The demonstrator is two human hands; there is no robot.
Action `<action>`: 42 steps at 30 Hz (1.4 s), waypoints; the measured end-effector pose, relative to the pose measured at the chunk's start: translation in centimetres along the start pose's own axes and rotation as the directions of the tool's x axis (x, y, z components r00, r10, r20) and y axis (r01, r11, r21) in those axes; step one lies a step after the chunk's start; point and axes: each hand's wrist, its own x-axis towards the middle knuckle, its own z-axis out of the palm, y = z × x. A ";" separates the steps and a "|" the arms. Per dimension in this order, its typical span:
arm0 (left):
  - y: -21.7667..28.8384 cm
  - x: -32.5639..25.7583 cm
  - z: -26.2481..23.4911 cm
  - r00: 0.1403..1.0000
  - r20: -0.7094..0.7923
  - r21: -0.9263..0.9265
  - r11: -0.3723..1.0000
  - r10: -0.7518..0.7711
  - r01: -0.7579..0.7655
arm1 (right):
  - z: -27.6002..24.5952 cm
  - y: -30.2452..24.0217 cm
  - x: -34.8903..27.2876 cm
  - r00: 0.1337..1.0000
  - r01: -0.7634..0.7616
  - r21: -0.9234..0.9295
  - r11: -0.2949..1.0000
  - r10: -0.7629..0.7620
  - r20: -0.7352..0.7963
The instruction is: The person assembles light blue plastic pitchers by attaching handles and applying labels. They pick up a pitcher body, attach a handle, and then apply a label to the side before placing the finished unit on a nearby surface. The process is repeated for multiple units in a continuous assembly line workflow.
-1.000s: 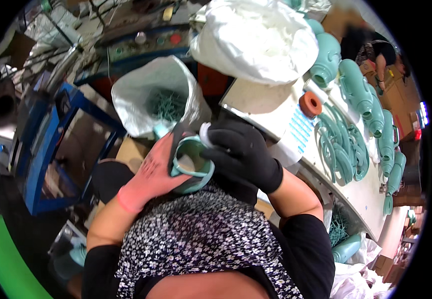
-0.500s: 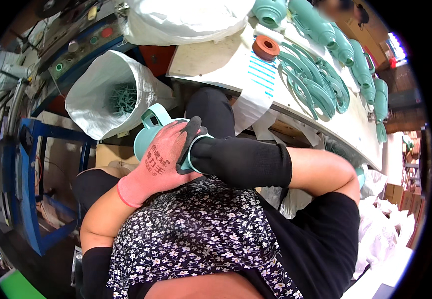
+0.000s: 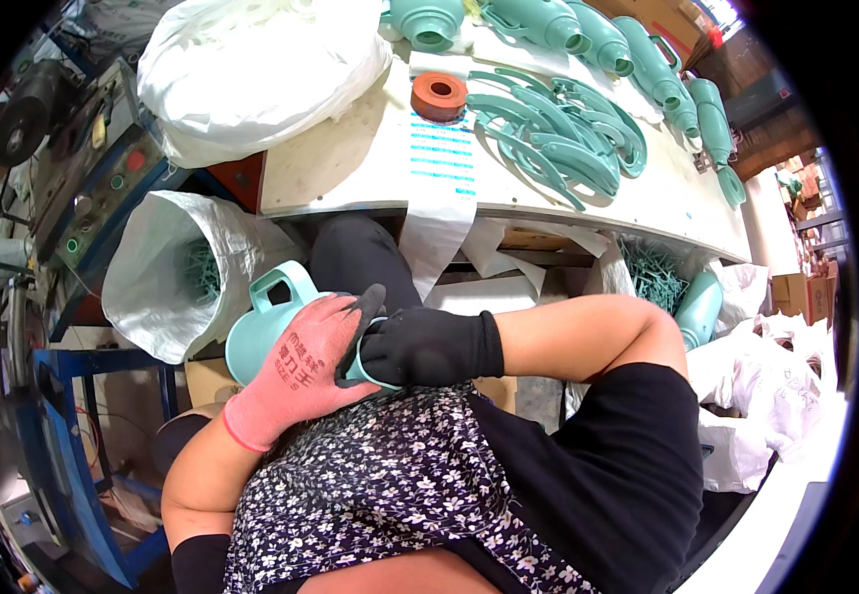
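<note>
A teal plastic jug-like shell with a loop handle (image 3: 251, 342) lies tilted across my lap, its open end facing right. My left hand (image 3: 301, 371), in a pink glove with dark fingertips, is closed round its body near the open end. At that opening is my right hand (image 3: 429, 346) in a black glove, its fingers curled in at the rim. The fingertips are hidden inside, so what they hold cannot be made out.
On the white table (image 3: 340, 163) are a brown tape roll (image 3: 439, 96), a pile of curved teal strips (image 3: 568, 139) and several teal bottle shells (image 3: 667, 84). A white sack (image 3: 182, 267) with small teal pieces stands left, by a blue metal frame (image 3: 68, 436). White bags (image 3: 761, 386) lie right.
My right hand has drawn back out of the shell from wrist-deep to fingers at the rim. The left hand keeps its hold. The view has shifted, so the table sits further left.
</note>
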 end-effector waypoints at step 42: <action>-0.5 -4.5 -11.1 0.581 -0.662 -0.472 0.866 -0.473 0.166 | -11.6 1.5 9.0 0.936 0.115 0.205 0.972 -0.037 -0.350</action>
